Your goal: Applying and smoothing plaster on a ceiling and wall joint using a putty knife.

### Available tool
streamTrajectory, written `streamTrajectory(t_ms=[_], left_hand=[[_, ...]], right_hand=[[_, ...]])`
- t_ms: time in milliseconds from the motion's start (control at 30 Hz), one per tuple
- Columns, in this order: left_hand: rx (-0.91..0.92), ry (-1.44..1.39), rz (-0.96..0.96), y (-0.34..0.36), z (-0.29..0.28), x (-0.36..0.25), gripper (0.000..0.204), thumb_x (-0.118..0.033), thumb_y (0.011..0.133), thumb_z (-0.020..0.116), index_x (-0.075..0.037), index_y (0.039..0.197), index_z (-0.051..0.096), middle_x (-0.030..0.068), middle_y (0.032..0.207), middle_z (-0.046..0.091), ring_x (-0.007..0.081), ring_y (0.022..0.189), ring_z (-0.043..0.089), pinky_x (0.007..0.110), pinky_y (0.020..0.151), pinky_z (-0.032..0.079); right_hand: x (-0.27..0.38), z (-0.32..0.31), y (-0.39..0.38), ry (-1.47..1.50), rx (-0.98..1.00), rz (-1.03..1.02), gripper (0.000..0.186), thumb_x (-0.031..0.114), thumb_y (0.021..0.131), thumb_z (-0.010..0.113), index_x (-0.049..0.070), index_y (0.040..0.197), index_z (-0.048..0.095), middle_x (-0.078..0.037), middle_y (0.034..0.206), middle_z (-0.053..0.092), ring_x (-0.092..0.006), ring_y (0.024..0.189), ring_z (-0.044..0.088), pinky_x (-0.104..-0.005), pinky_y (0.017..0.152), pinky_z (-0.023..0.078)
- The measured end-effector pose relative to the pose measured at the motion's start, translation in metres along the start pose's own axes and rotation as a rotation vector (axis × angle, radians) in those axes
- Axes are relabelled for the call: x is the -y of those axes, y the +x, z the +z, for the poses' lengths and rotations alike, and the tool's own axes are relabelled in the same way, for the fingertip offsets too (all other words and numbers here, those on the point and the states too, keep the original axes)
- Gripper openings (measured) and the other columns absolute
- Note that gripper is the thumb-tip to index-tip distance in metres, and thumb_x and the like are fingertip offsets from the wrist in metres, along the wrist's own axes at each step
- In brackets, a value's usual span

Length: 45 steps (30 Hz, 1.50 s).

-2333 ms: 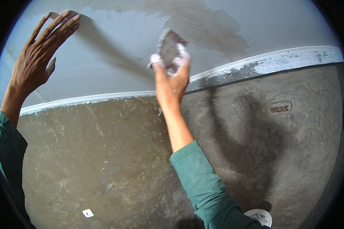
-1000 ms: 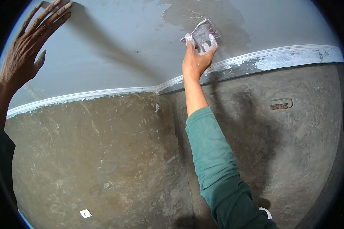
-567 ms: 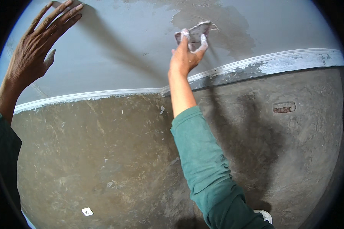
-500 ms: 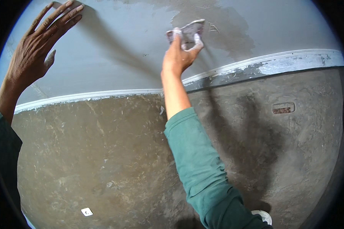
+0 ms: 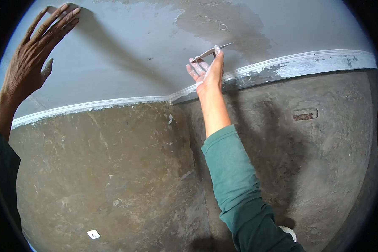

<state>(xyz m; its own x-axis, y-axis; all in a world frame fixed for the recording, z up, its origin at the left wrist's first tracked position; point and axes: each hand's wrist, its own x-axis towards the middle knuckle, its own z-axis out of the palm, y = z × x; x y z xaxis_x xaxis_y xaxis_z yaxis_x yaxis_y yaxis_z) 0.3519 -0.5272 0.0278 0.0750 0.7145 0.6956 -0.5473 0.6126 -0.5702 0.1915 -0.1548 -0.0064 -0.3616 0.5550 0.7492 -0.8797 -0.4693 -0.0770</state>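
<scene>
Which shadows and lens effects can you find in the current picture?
Head view: a long soft shadow slants from the left hand across the blue-grey surface; head view: a broad shadow lies right of the right sleeve; head view: white trim bows, corners go black.

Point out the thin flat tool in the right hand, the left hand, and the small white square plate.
Thin flat tool (image 5: 205, 54): head view, its edge-on left part.
Left hand (image 5: 31, 60): head view, back of the hand.
Small white square plate (image 5: 93, 234): head view, its face.
</scene>
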Motion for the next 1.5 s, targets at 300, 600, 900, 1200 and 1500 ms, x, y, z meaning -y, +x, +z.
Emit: streamTrajectory(t_ms=[300, 600, 900, 1200, 1500], left_hand=[[0.020, 0.012, -0.019, -0.004, -0.003, 0.004, 0.106, -0.003, 0.073, 0.079, -0.015, 0.164, 0.024, 0.0046, 0.170, 0.025, 0.0235, 0.157, 0.021, 0.043, 0.133, 0.014], [0.029, 0.014, -0.022, 0.007, -0.018, -0.010, 0.108, -0.003, 0.073, 0.080, -0.015, 0.164, 0.024, 0.0044, 0.170, 0.025, 0.0236, 0.157, 0.021, 0.042, 0.133, 0.013], [0.091, 0.023, -0.053, -0.021, 0.031, 0.011, 0.108, -0.002, 0.072, 0.080, -0.015, 0.164, 0.024, 0.0047, 0.170, 0.026, 0.0248, 0.157, 0.022, 0.043, 0.133, 0.014], [0.061, 0.023, -0.027, -0.023, 0.031, 0.017, 0.107, -0.005, 0.074, 0.080, -0.017, 0.164, 0.023, 0.0030, 0.170, 0.024, 0.0220, 0.157, 0.021, 0.042, 0.133, 0.014], [0.004, 0.002, -0.004, -0.022, 0.042, 0.017, 0.106, -0.008, 0.076, 0.081, -0.019, 0.164, 0.022, 0.0011, 0.171, 0.022, 0.0189, 0.157, 0.021, 0.040, 0.133, 0.013]], right_hand=[[0.022, 0.030, -0.004, 0.137, 0.055, 0.131, 0.077, 0.068, 0.092, 0.055, 0.019, 0.147, 0.032, -0.029, 0.141, 0.046, -0.0353, 0.111, 0.063, -0.0447, 0.081, 0.053], [0.026, 0.073, -0.052, -0.081, 0.047, -0.083, 0.077, 0.062, 0.090, 0.063, 0.009, 0.140, 0.039, -0.022, 0.119, 0.061, -0.0255, 0.096, 0.067, -0.0403, 0.067, 0.057], [-0.005, 0.053, -0.108, -0.252, 0.298, -0.137, 0.058, 0.050, 0.091, 0.064, 0.014, 0.135, 0.050, -0.004, 0.100, 0.062, -0.0153, 0.090, 0.065, -0.0323, 0.066, 0.056], [0.026, -0.022, 0.020, -0.020, -0.070, 0.118, 0.061, 0.066, 0.099, 0.040, 0.014, 0.129, 0.049, -0.010, 0.112, 0.053, -0.0230, 0.097, 0.056, -0.0446, 0.078, 0.052], [0.023, 0.037, -0.022, 0.018, 0.075, 0.038, 0.076, 0.068, 0.094, 0.056, 0.016, 0.145, 0.035, -0.020, 0.119, 0.051, -0.0280, 0.101, 0.060, -0.0451, 0.076, 0.055]])
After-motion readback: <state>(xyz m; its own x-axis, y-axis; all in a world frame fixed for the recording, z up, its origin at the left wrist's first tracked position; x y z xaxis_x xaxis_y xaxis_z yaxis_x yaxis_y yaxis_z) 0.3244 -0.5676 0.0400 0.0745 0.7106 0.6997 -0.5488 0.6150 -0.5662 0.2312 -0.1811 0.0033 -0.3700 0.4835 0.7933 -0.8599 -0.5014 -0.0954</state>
